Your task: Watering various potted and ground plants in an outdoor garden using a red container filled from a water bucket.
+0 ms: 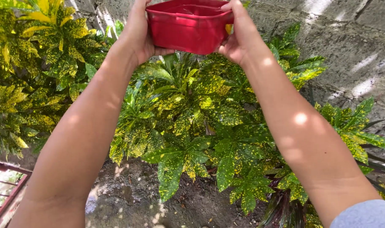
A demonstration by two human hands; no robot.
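Note:
Both arms reach up and forward over a bed of plants. A red plastic tub (185,30) with a squarish rim is held at the top of the view, above the foliage. My left hand (138,36) grips its left side, fingers wrapped under the base. My right hand (239,36) clasps its right side, thumb over the rim. The tub's inside is mostly hidden from this angle. Below it grows a croton plant (188,122) with green leaves speckled yellow.
More yellow-green croton bushes (36,63) fill the left. A rough grey stone wall (353,46) stands behind on the right. Dark damp soil (129,198) lies beneath the plants. A red metal grille (2,190) shows at the lower left corner.

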